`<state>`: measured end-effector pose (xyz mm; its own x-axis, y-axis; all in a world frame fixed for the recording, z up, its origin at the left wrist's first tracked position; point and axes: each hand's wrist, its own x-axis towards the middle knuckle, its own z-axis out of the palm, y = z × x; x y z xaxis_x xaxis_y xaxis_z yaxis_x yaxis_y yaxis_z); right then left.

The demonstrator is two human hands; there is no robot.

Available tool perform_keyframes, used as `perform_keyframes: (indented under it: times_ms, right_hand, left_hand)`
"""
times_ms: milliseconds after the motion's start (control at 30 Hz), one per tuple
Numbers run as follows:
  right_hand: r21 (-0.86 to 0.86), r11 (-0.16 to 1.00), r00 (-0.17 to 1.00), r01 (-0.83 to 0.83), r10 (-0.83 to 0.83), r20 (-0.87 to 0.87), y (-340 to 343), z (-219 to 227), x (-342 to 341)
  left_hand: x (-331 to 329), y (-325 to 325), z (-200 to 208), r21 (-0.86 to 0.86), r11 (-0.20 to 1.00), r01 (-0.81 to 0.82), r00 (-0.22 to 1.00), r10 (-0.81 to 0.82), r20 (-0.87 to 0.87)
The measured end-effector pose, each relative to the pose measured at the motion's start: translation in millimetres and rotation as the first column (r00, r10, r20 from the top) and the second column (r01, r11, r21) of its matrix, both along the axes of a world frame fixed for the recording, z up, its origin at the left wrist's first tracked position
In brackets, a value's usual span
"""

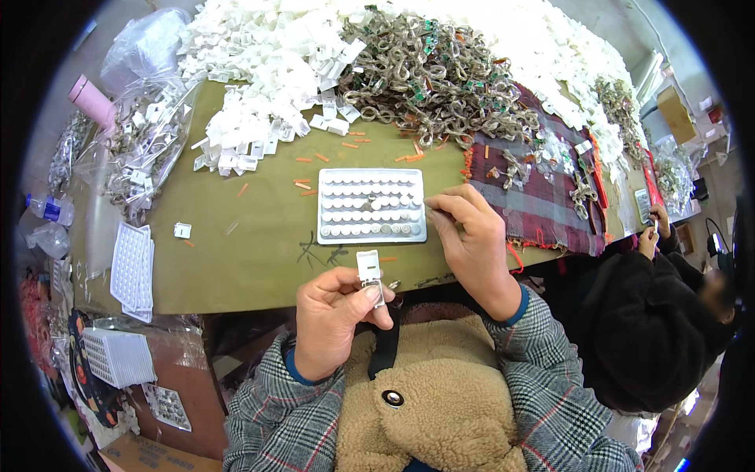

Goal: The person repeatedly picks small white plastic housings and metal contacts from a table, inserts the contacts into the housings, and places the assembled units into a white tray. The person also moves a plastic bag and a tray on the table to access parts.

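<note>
My left hand (334, 318) pinches a small white plastic case (368, 266) upright between thumb and fingers. Its lower part looks clear or metallic and is partly covered by my fingertips. Beyond it lies a white tray (322, 228) with rows of round button cells (376, 204). At the tray's right edge is my right hand (474, 240), thumb and forefinger drawn together. Whatever those fingertips may hold is too small to make out. Several thin orange strips (303, 160) are scattered around the tray on the green tabletop (259, 275).
White plastic cases (259, 110) and coiled translucent cords (440, 71) are heaped at the back. A plaid cloth (543, 189) covers the table's right side. Stacked white trays (132, 271) overhang the left edge, near a filled plastic bag (145, 149). A co-worker in black (637, 330) sits at right.
</note>
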<state>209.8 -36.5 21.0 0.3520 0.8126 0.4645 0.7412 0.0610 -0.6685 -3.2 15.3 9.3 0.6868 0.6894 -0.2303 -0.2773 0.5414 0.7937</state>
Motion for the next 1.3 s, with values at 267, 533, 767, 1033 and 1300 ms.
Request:
perform_keyframes:
  times_ms: [267, 533, 767, 1033, 1300]
  right_hand:
    - [-0.059, 0.998, 0.975, -0.005, 0.018, 0.221, 20, -23, 7]
    - [-0.112, 0.994, 0.969, -0.01, 0.037, 0.245, 15, -11, 8]
    - [0.007, 0.99, 0.985, -0.138, 0.138, -0.101, -28, 15, -30]
    - [0.041, 0.959, 0.955, -0.281, 0.283, -0.086, -53, 16, -48]
    - [0.097, 0.896, 0.894, -0.434, 0.441, -0.079, -61, 9, -38]
  left_hand:
    - [0, 8, -5, -0.062, 0.998, 0.017, 0.998, -0.013, 0.064]
    - [3, 9, -4, -0.116, 0.993, -0.015, 0.991, 0.03, 0.129]
    - [4, -4, -5, -0.212, 0.973, 0.095, 0.97, -0.042, 0.239]
    - [6, -33, -2, -0.196, 0.976, 0.097, 0.979, -0.059, 0.193]
    - [5, -48, -9, -0.238, 0.971, 0.036, 0.977, 0.016, 0.212]
